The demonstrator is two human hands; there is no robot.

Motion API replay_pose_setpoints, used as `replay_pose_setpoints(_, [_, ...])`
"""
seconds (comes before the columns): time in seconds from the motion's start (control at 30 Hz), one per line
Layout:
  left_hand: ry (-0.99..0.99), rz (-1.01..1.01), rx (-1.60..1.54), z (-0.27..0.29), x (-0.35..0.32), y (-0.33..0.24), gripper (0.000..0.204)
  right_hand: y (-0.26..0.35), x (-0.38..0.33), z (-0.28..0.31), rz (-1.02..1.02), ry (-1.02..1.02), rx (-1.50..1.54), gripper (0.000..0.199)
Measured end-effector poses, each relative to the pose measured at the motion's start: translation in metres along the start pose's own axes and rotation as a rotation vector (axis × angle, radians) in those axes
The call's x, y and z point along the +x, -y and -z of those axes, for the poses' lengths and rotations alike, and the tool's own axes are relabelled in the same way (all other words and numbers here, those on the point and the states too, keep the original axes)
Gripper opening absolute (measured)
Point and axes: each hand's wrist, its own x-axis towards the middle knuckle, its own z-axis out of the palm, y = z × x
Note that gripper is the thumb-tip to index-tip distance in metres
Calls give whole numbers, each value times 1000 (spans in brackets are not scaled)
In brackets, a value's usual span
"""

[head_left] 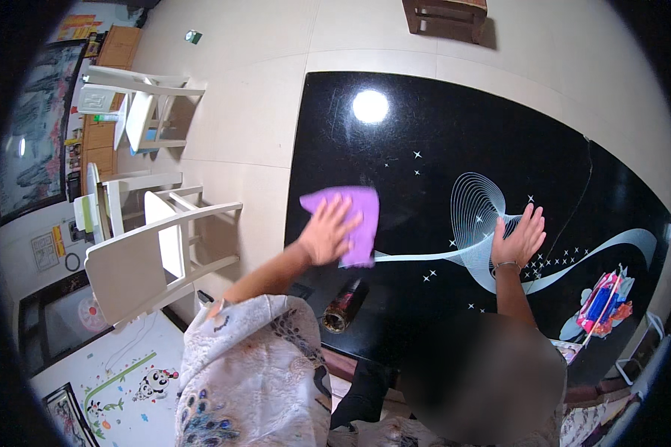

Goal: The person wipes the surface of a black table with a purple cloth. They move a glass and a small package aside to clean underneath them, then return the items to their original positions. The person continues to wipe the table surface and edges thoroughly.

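Well away from the black tabletop [440,149], off its left edge, stand white chairs [153,249] on the pale tiled floor [238,97], and beyond them a wall with framed pictures. At the tabletop's left part, the left hand [326,232] lies flat with fingers spread on a purple cloth [354,216], pressing it against the glossy surface; the cloth sticks out past the fingers toward the tabletop's middle and far side. The hand is open upon the cloth, not closed around it. Just nearer the person than the cloth, close to the tabletop's near edge, a dark cylindrical can [343,305] lies on its side with its round end toward the person. A bright lamp reflection [370,106] shows on the tabletop's far left part. Toward the tabletop's middle, white swirling line decoration [477,201] runs across the surface, and the right hand [518,238] rests flat on it, fingers open and holding nothing, a thin band on its wrist. The two hands are well apart. On the tabletop's right part lies a colourful packet [602,302] in red, blue and pink. Beyond the tabletop's far edge stands a brown wooden stool [446,16].
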Motion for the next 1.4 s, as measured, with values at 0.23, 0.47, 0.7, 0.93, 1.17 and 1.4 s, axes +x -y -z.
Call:
replay_pose_setpoints(0.23, [69, -212, -39, -49, -46, -15, 62, -1, -1, -2, 8, -3, -26, 80])
replay_pose_setpoints(0.47, [-386, 54, -63, 24, 122, -4, 65, -5, -2, -8, 41, -56, -17, 80])
replay_pose_setpoints(0.7, [-571, 501, -159, 48, 193, 42, 65, -4, -2, -13, 62, -130, 32, 80])
replay_pose_setpoints(0.93, [-569, 549, -222, 15, 129, 48, 66, -2, -6, -14, 71, -148, 20, 76])
replay_pose_setpoints(1.17, [-384, 444, -199, -52, -37, 31, 67, -9, -3, -26, 72, -153, -92, 74])
replay_pose_setpoints(1.4, [-458, 543, -335, -119, -152, -14, 67, -13, 11, -29, 44, -81, -133, 73])
